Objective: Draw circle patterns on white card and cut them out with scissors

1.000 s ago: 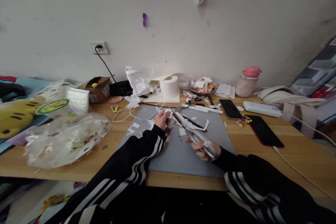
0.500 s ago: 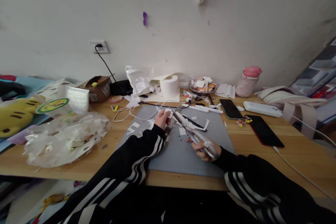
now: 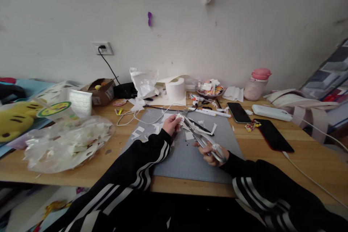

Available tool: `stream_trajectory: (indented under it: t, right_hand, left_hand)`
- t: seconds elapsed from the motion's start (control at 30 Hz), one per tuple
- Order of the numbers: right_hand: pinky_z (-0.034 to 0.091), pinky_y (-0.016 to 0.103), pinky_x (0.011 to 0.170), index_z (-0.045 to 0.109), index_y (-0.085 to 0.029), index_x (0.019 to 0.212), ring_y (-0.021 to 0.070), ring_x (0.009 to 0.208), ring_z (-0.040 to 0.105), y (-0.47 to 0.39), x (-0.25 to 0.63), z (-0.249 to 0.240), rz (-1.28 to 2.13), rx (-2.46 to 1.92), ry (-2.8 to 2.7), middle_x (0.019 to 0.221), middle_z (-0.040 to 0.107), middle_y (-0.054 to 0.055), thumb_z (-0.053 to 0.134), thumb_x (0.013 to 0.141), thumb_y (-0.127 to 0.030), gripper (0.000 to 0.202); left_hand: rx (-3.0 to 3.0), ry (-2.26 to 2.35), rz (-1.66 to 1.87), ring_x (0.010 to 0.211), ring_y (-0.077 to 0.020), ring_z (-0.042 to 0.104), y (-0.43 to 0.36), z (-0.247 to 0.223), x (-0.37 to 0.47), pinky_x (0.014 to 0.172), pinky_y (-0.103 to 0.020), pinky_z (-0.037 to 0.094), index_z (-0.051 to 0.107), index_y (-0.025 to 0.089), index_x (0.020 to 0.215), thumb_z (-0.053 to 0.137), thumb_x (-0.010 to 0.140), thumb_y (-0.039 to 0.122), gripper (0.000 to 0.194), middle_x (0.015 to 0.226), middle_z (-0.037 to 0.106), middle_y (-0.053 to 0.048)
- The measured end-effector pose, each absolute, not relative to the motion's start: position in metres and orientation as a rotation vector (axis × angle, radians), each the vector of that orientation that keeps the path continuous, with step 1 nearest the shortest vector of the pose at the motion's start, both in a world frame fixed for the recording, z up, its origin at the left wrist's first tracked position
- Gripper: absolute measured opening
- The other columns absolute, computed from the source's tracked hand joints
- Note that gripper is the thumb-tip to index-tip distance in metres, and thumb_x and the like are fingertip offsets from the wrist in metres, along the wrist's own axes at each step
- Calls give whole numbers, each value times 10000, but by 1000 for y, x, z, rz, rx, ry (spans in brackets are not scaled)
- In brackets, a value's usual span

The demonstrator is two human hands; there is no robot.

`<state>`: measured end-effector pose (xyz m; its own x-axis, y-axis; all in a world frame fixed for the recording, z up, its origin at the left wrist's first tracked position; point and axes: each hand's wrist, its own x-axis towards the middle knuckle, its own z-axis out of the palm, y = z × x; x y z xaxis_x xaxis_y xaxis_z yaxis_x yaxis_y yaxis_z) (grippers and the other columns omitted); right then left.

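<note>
My left hand (image 3: 171, 124) pinches a small white piece of paper (image 3: 180, 116) marked with dark lines. My right hand (image 3: 212, 152) is wrapped round the handles of a pair of scissors (image 3: 201, 138) with grey-white grips. The blades point up and left, and their tips reach the paper's edge; I cannot tell whether they close on it. Both hands are over a grey cutting mat (image 3: 190, 168). White paper scraps (image 3: 189, 136) and a dark pen-like tool (image 3: 201, 127) lie on the mat beside the scissors.
Behind the mat stand a white paper roll (image 3: 174, 88), a bowl of scraps (image 3: 210, 88) and a small glue gun (image 3: 197, 98). Markers (image 3: 214, 112) lie at its far edge. Two phones (image 3: 274, 136) and a pink bottle (image 3: 257, 85) are at right. A clear plastic bag (image 3: 70, 145) spreads at left.
My left hand has shifted slightly right with the paper, bringing it nearer the scissors. The scissors' blades appear a little more open, while my right hand stays almost in place.
</note>
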<state>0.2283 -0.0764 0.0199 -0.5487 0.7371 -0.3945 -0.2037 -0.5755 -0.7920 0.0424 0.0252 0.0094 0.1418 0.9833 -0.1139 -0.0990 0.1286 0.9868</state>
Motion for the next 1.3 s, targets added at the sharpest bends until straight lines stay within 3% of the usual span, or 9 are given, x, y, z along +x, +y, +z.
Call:
stream_trajectory:
  t: [0.27,0.57,0.93,1.3]
  right_hand:
    - [50,160,315,575,-212,853,0,295,153,-76,229,22,2158,-1012,-937,459,365,-143,650,474,-231,387]
    - [11,194,368,568,-191,909,-8,346,146,-81,229,30,2147,-1054,-930,496,344,-122,685,549,-292,392]
    - [33,171,315,584,-198,860,-5,298,165,-78,229,22,2148,-997,-950,468,361,-137,656,481,-229,387]
    - [70,145,290,578,-208,842,-2,276,166,-76,229,19,2172,-937,-946,457,394,-147,630,506,-195,340]
  left_hand:
    - [1104,1056,1055,515,-59,504,25,7,43,458,-184,442,582,119,927,522,933,347,236,727,568,22]
    - [1114,1042,998,498,-55,491,23,7,43,447,-180,431,583,118,899,522,933,352,244,702,559,29]
    - [1124,1040,986,500,-57,492,22,7,43,448,-182,432,583,119,899,519,933,359,251,702,558,28]
    - [1128,1043,1015,538,-68,526,28,-1,41,482,-196,462,586,118,925,528,929,351,240,741,580,16]
